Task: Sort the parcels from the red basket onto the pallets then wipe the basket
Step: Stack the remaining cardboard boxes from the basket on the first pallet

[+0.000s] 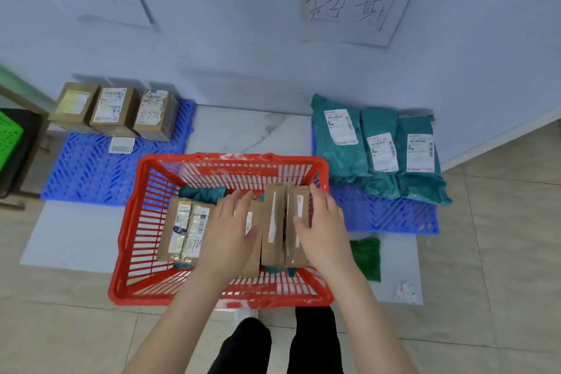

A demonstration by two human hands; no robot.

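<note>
The red basket (230,158) stands on the floor in front of me. Inside lie two taped cardboard boxes (188,231) at the left and a teal bag (202,193) at the back. Two upright cardboard boxes (274,222) stand side by side at the right. My left hand (227,231) lies flat on a box in the middle, its thumb against the upright pair. My right hand (323,222) clasps the right upright box (296,200), thumb on top and fingers down its far side. Three boxes (112,112) sit on the left blue pallet (91,173); three teal bags (379,146) on the right blue pallet (379,212).
A green cloth (365,258) lies on the floor to the right of the basket. A loose label (121,145) rests on the left pallet. A green crate (9,136) sits on a dark stand at the far left. Handwritten paper signs (358,6) hang on the wall above each pallet.
</note>
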